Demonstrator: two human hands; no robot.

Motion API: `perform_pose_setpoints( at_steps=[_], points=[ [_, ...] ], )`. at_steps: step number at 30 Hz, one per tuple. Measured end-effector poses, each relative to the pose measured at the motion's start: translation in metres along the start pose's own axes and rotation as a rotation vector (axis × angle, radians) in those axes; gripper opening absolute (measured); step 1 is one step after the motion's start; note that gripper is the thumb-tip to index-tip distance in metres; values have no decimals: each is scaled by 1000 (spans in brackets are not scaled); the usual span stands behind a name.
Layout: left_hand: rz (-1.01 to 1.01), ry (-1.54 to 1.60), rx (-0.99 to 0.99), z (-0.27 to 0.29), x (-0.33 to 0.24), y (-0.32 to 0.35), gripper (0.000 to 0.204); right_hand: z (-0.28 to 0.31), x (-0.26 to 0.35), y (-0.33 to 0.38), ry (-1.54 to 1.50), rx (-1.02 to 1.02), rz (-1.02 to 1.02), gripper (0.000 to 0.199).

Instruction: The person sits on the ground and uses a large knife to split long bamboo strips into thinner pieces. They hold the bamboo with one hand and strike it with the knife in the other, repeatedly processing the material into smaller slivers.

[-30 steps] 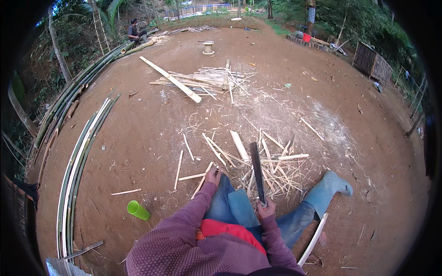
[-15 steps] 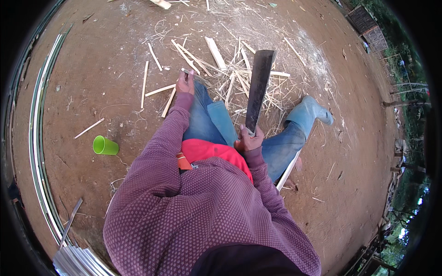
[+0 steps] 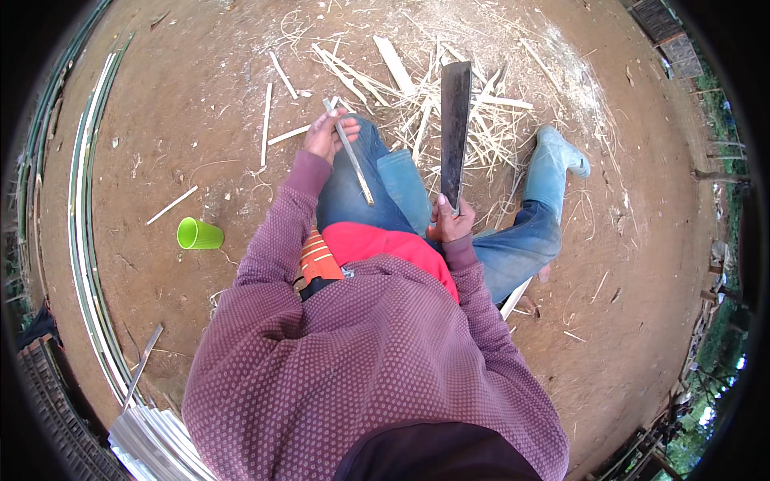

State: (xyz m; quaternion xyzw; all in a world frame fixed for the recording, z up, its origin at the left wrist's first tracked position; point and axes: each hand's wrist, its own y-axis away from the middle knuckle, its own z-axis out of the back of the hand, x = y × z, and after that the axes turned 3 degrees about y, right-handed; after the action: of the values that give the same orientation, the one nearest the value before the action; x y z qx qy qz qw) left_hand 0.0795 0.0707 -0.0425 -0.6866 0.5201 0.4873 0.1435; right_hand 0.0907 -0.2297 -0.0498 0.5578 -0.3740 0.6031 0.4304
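Poles (image 3: 76, 172) along the ground's (image 3: 642, 280) left edge, green cup (image 3: 204, 235) beside. Left hand (image 3: 324, 136) loosely closed round a stick (image 3: 354, 160), slanting over left thigh (image 3: 341, 188). Right hand (image 3: 453, 218) wrapped on big knife's (image 3: 455, 128) handle, blade up, strips (image 3: 489, 132) beyond.

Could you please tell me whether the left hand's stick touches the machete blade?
Apart: the head view shows a clear gap between the stick and machete blade.

Dark machete (image 3: 455, 132), thin stick (image 3: 353, 161) (slanted)
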Motion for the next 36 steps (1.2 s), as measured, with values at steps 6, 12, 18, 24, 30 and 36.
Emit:
perform_pose_setpoints(
  at_steps=[6, 12, 18, 24, 30, 36],
  points=[
    [103, -117, 21, 10, 18, 41, 37, -6, -3, 8, -133, 28, -123, 25],
    [52, -273, 93, 10, 27, 60, 44, -12, 13, 10, -123, 4, -197, 46],
    [-71, -316, 91, -3, 2, 50, 43, -16, -12, -1, 124, -54, 110, 47],
    [87, -413, 265, -19, 21, 57, 38, -12, -8, 4, 202, -75, 161, 38],
    [-88, -457, 215, -22, 3, 50, 32, -12, 50, 18, 129, -113, 324, 35],
    [-447, -385, 143, -68, -22, 19, 28, -6, 27, 18, 187, -180, 304, 29]
  ],
)
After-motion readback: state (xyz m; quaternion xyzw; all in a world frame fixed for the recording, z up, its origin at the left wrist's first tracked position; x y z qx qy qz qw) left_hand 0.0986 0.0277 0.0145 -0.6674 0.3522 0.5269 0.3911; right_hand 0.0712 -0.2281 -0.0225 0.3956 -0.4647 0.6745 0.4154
